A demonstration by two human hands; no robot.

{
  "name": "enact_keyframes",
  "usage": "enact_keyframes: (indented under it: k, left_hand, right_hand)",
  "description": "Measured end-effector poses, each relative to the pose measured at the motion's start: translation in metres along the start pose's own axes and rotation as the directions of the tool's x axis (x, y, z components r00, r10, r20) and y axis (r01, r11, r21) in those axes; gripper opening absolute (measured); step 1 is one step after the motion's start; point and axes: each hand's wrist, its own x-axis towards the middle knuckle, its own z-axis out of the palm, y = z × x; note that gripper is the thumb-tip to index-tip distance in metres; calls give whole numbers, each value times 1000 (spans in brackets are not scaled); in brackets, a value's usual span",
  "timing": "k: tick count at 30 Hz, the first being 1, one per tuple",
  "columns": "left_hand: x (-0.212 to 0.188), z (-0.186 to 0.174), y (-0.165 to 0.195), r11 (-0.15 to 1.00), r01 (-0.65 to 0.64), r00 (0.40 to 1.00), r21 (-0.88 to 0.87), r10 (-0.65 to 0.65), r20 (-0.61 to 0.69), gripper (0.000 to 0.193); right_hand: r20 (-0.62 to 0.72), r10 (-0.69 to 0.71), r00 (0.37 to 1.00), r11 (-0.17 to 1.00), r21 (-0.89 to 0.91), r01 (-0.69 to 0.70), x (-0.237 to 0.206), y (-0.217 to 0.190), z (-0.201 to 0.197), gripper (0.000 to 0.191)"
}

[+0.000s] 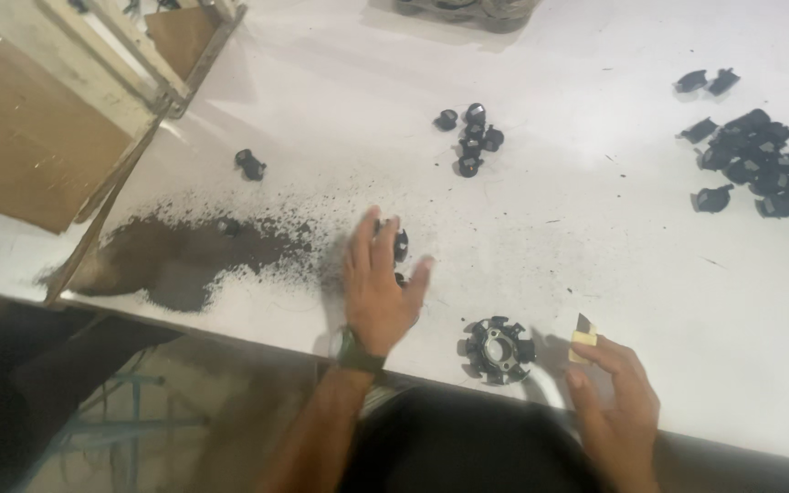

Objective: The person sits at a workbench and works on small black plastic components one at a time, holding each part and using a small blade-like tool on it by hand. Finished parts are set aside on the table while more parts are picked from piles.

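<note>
A white table is seen from above, with a brown wooden board and pale wooden slats lying across its far left corner. A patch of dark powder is spread over the left part of the surface, and one small black part is set apart just beyond it. A cluster of small black caps is gathered near the middle far side, and a larger heap of black plastic pieces is piled at the right edge, with two more pieces lying above it. A round black stator-like ring, with stubby poles standing out around a central hole, is placed near the front edge, between the two hands and touched by neither. A few small black parts are partly hidden under the left hand, which is laid flat with the fingers spread, palm down, at the edge of the powder. A dark band is worn on that wrist. The right hand is held at the front edge with a small yellowish block with a dark end pinched at its fingertips, just right of the ring.
</note>
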Motion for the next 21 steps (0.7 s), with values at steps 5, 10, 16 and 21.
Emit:
enact_keyframes:
  k: [5,10,16,21]
  left_hand:
    - [-39,-4,64,952,-114,707,-285,279,650,101]
    - [-45,4,72,919,-151,700,-364,359,617,101]
    - [-55,1,74,903,-34,837,-428,259,481,75]
    - [-51,6,71,913,-83,852,-399,273,447,26]
  right_hand:
    - [-23,95,995,989,113,-91,-6,19,-1,15]
    - [-24,-77,997,996,53,78,-4,14,7,12]
    - [72,-55,996,991,-115,63,9,-4,14,19]
    - [95,-53,994,993,-101,62,14,-16,18,17]
